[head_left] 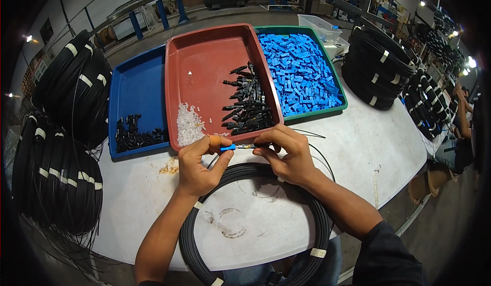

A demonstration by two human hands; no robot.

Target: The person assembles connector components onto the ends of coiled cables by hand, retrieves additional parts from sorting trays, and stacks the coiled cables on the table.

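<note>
Left hand (pixel 197 166) pinches the tiny, light, rigid blue connector (pixel 228 147) while right hand (pixel 289 155) grips the thin, kink-prone cable end (pixel 254 145)

- My white round table (pixel 378 132) stands on a grey concrete floor (pixel 450 229).
- Far behind it I see blue racks (pixel 135 25).
- Bright ceiling lamps (pixel 470 61) shine far right.
</note>
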